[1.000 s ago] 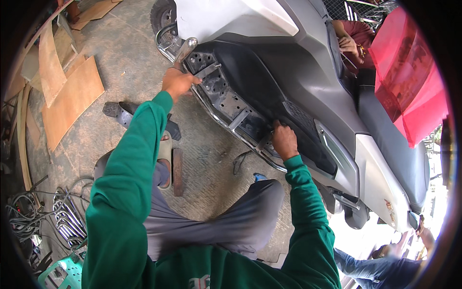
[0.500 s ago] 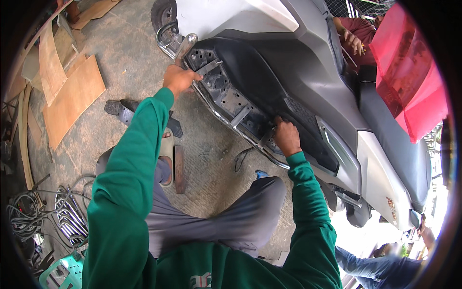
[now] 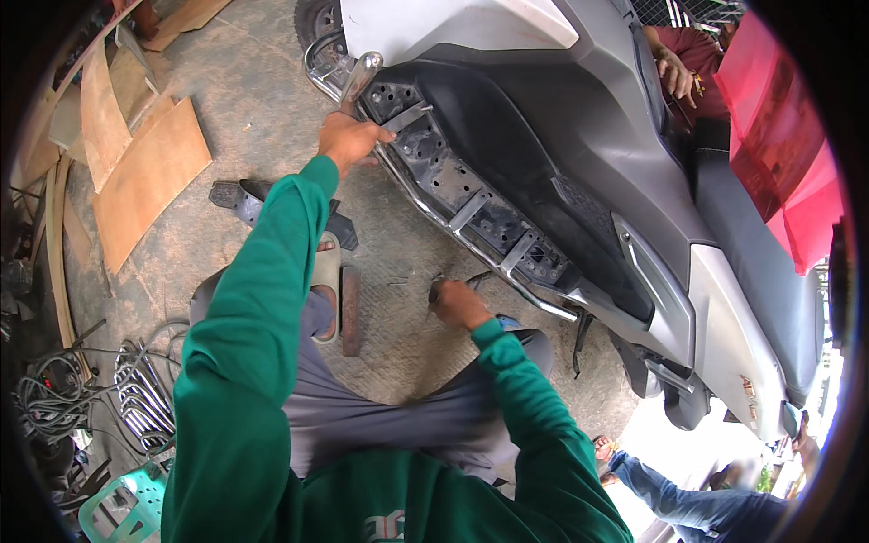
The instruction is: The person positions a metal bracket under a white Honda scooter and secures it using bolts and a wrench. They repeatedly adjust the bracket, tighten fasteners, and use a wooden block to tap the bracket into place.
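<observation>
Two bare hands are in the work area, both at the ends of green sleeves. The left hand (image 3: 351, 143) is closed around a curved, polished chrome tubular bar (image 3: 409, 188), just below its upturned, rounded end. The right hand (image 3: 458, 304) is positioned above the floor, clear of the bar; its fingers are curled inward, and from where I stand I cannot tell whether they pinch anything.

The bar runs along the near edge of a dark, perforated metal footwell plate (image 3: 434, 166). Three flat grey metal brackets (image 3: 468, 212) extend from the bar across this plate. Beyond the plate is a grey scooter body with a white upper panel (image 3: 579, 118), fitted with a long black seat (image 3: 759, 240). A translucent red sheet (image 3: 783, 145) is draped beside the seat; near it is a co-worker's hand (image 3: 674, 74).

On the rough concrete floor (image 3: 258, 104), a narrow brown block (image 3: 350, 310) lies beside the person's olive sandal (image 3: 328, 276). Further left are tan plywood sheets (image 3: 149, 181), a tangle of grey cables (image 3: 50, 403), stacked chrome tubes (image 3: 143, 398) and a pierced teal plastic stool (image 3: 145, 493).
</observation>
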Motion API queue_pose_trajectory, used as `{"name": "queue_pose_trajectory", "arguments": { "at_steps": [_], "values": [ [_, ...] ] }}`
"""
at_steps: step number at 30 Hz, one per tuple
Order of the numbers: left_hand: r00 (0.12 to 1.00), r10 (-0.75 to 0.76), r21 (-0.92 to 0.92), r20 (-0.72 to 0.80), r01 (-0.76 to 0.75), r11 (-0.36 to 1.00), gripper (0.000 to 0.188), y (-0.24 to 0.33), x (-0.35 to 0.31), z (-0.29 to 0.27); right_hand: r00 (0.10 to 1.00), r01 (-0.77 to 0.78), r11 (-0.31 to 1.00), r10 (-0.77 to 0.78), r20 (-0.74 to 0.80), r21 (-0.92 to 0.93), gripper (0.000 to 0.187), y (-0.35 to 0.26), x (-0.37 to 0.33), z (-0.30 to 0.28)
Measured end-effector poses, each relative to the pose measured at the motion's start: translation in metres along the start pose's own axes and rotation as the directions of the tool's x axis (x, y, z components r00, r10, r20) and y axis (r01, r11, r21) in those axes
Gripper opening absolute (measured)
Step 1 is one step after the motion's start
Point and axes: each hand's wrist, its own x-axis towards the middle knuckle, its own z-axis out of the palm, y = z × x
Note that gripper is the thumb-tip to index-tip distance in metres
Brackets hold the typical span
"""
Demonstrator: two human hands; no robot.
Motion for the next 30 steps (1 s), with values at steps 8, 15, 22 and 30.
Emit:
{"name": "queue_pose_trajectory", "arguments": {
  "at_steps": [8, 15, 22, 30],
  "values": [
    [1.0, 0.027, 0.003, -0.014, -0.027, 1.0, 0.074, 0.005, -0.011, 0.001, 0.981, -0.189, 0.981, 0.187, -0.046, -0.032, 0.031, -0.007, 0.059, 0.066],
    [1.0, 0.025, -0.006, -0.004, -0.025, 1.0, 0.078, 0.006, -0.011, -0.002, 0.896, 0.421, 0.641, -0.183, -0.405, 0.642, 0.026, -0.05, -0.005, -0.114],
    [1.0, 0.026, -0.043, 0.016, -0.026, 0.999, 0.079, 0.005, -0.01, -0.002, 0.54, 0.541, 0.698, 0.138, -0.83, 0.468, 0.042, -0.098, 0.092, -0.208],
    [0.999, 0.011, -0.009, 0.045, -0.011, 1.0, 0.037, 0.004, -0.012, -0.001, 0.328, 0.646, 0.718, 0.046, -0.943, 0.26, 0.019, -0.102, 0.128, -0.197]
  ]
}}
